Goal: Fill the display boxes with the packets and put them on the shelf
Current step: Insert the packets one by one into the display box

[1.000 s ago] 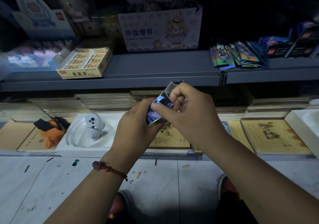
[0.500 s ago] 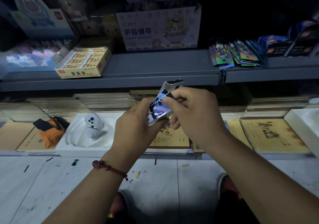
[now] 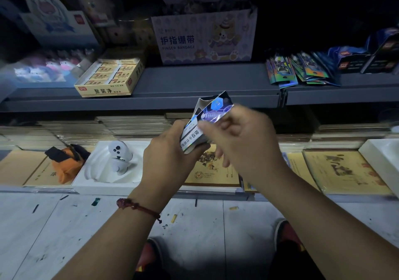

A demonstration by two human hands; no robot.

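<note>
I hold a small shiny blue and white display box (image 3: 205, 122) in front of the grey shelf (image 3: 194, 78), its flap standing up. My left hand (image 3: 170, 152) grips the box from below and the left side. My right hand (image 3: 239, 137) is at its upper right edge, fingertips pinching the holographic flap; the hand is blurred. Several shiny packets (image 3: 300, 70) lie fanned out on the shelf at the right. Dark blue display boxes (image 3: 367, 57) stand beside them at the far right.
A yellow eraser box (image 3: 112, 78) and a finger bandage carton (image 3: 205, 37) sit on the shelf. Below lie a white tray (image 3: 138, 180) with a white controller (image 3: 119, 154), an orange pouch (image 3: 64, 163) and stacked yellow books (image 3: 345, 171). My feet stand on the littered floor.
The box has turned and risen a little, its flap unfolded further upward. My right hand shifted from over the box's top to its right edge.
</note>
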